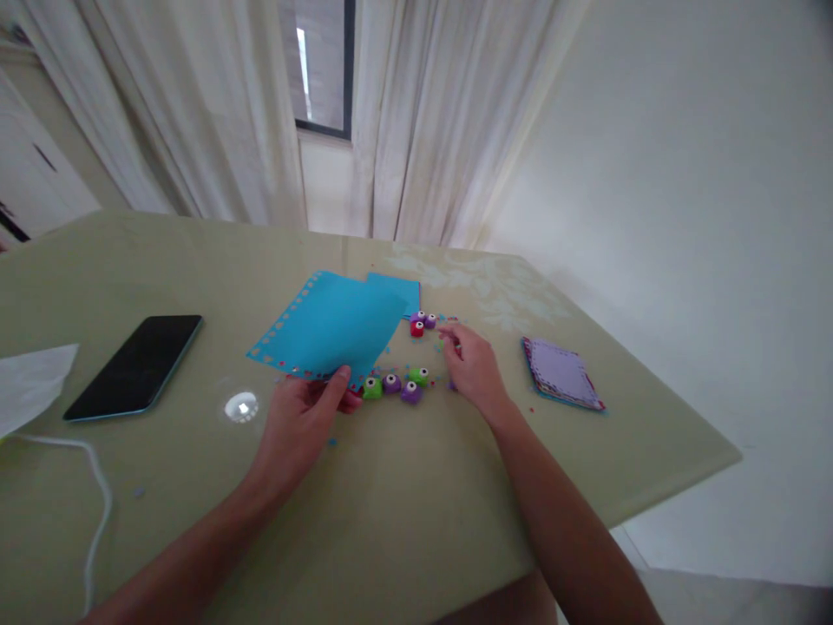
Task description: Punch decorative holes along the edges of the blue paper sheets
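My left hand (309, 412) pinches the lower edge of a blue sheet of paper (338, 321) between thumb and fingers, holding it tilted above the table. Punched holes run along the sheet's left and lower edges. My right hand (474, 365) is closed, its fingers curled over green and red bits that are mostly hidden. Left of it lie small paper punches with eye-like buttons: a red one (417, 329), a purple one (411, 392) and a green one (372, 388), among several others. Tiny paper scraps are scattered around them.
Behind the held sheet lies more blue paper (396, 291). A stack of punched coloured sheets (563, 373) is at the right. At the left are a dark phone or tablet (136, 365), white paper (32, 382) and a white cable (97, 486). The table's edge (677, 482) meets the wall side.
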Action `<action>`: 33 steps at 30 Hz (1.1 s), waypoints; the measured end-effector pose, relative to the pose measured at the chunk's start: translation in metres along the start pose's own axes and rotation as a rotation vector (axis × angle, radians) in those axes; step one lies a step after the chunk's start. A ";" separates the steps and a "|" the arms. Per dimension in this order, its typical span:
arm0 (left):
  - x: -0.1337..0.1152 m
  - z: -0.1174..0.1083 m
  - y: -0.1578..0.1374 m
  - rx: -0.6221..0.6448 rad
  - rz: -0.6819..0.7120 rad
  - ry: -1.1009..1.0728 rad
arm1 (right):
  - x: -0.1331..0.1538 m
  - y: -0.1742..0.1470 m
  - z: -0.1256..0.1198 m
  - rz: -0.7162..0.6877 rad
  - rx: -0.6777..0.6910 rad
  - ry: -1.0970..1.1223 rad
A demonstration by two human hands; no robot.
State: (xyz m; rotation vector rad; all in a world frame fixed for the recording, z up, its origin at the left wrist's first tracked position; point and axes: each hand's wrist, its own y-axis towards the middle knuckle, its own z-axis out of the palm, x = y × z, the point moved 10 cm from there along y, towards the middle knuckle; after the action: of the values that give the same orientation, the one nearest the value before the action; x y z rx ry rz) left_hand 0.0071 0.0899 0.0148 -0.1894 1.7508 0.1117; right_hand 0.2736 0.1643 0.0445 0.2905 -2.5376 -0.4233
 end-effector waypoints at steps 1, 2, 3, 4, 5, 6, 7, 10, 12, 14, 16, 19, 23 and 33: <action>-0.003 0.000 -0.001 -0.002 0.020 -0.003 | -0.007 0.002 -0.007 0.022 -0.039 -0.093; -0.007 0.000 -0.002 -0.007 0.051 -0.014 | -0.013 0.004 -0.010 0.044 -0.052 -0.185; -0.012 0.000 -0.003 -0.011 0.087 -0.025 | -0.018 0.005 -0.011 0.065 -0.041 -0.268; -0.016 0.000 -0.004 -0.014 0.122 -0.034 | -0.023 0.006 -0.009 0.083 -0.010 -0.336; -0.019 0.001 -0.006 -0.012 0.150 -0.037 | -0.026 0.006 -0.005 0.096 0.032 -0.382; -0.021 0.001 -0.007 -0.005 0.162 -0.035 | -0.028 0.005 -0.001 0.103 0.073 -0.408; -0.019 0.002 -0.007 0.006 0.154 -0.029 | -0.028 0.005 0.003 0.105 0.108 -0.421; -0.004 0.001 -0.004 0.025 0.056 -0.029 | -0.024 0.004 0.009 0.093 0.150 -0.427; 0.011 -0.001 -0.001 0.013 -0.020 -0.052 | -0.022 0.004 0.008 0.087 0.132 -0.425; 0.025 -0.002 0.003 -0.009 -0.082 -0.078 | -0.019 0.005 0.003 0.079 0.077 -0.387; 0.033 0.000 0.006 -0.015 -0.100 -0.141 | -0.014 0.005 -0.003 0.063 -0.009 -0.237; 0.031 0.004 0.007 -0.005 -0.068 -0.255 | -0.009 0.003 -0.006 0.073 -0.078 0.216; 0.019 0.006 0.002 -0.007 -0.040 -0.253 | 0.006 -0.006 0.018 0.184 0.054 0.796; -0.001 0.007 -0.009 0.014 -0.077 -0.182 | 0.054 -0.038 0.053 0.362 0.284 1.168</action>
State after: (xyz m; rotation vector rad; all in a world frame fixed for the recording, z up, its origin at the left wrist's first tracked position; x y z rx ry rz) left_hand 0.0158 0.0825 0.0151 -0.2289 1.5611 0.0588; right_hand 0.2049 0.1259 0.0145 0.1088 -1.4291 0.2256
